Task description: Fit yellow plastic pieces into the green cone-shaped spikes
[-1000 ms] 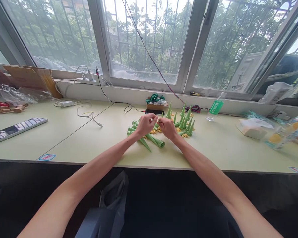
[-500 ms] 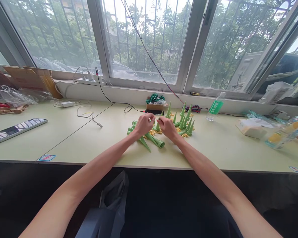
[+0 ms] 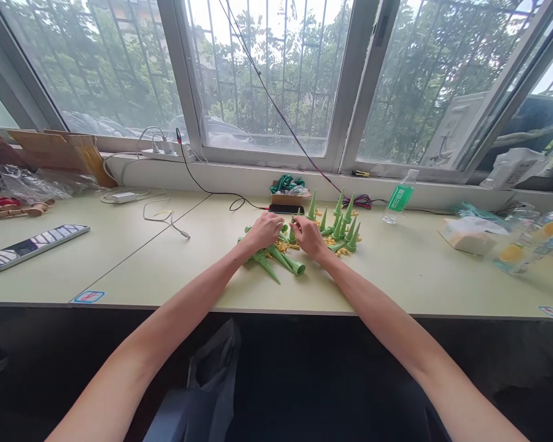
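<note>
My left hand [image 3: 264, 231] is closed, fingers curled downward over the left part of a pile of green plant watering spikes [image 3: 286, 261]. Whatever its fingertips hold is hidden or too small to make out. Close beside it, my right hand [image 3: 308, 237] pinches at an upright green watering spike [image 3: 292, 233]; the grip is partly covered by the fingers. Small yellow plastic pieces [image 3: 295, 247] lie scattered between and under the hands. Several more green spikes [image 3: 338, 228] stand point up in a group to the right of my right hand.
Behind the pile are a black phone [image 3: 286, 209] on a cable and a small box [image 3: 288, 197] with green wrapping. A water bottle [image 3: 400, 199] stands to the right, near a tissue pack [image 3: 472, 236]. A tablet-like device [image 3: 34, 247] lies at left.
My left hand has lowered slightly and shifted a little left, with its fingers now down toward the pile. The right hand stays almost in place at the upright spike.
</note>
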Demonstrator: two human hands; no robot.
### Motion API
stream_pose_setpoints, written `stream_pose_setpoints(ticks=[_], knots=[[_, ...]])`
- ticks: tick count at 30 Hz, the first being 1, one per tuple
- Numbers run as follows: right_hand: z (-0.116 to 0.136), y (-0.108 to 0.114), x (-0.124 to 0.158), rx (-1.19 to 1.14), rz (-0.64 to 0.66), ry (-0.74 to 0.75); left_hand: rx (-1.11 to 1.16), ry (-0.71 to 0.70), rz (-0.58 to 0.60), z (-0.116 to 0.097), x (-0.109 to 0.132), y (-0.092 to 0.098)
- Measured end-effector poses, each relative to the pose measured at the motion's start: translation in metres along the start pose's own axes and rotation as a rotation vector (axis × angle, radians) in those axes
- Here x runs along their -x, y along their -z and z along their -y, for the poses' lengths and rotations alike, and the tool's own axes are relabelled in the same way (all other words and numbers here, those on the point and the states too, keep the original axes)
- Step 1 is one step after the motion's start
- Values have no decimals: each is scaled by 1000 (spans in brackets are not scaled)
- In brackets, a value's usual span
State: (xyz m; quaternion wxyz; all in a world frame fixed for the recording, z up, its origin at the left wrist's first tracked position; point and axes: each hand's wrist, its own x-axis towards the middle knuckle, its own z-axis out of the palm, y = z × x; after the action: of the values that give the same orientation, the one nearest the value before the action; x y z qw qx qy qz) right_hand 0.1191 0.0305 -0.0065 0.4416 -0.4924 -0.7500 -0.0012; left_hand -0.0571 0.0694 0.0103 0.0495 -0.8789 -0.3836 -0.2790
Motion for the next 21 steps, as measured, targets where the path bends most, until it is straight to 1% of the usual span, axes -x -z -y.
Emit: stream_pose_setpoints(ticks=[3, 7, 11, 14, 17, 21], knots=[[2, 0, 0, 33, 10, -41, -14, -21, 65, 5, -1, -3], [5, 1, 1, 77, 40, -101, -30, 9, 151, 7, 0, -3], [7, 2, 2, 79, 61, -144, 20, 38, 239, 11, 0, -5], [7, 3, 3, 57, 23, -147, 36, 45, 231, 15, -1, -8], [8, 5, 5, 42, -44, -125, 17, 29, 216, 17, -2, -9], [11, 7, 7, 34, -93, -82, -7, 22, 232, 16, -1, -6]])
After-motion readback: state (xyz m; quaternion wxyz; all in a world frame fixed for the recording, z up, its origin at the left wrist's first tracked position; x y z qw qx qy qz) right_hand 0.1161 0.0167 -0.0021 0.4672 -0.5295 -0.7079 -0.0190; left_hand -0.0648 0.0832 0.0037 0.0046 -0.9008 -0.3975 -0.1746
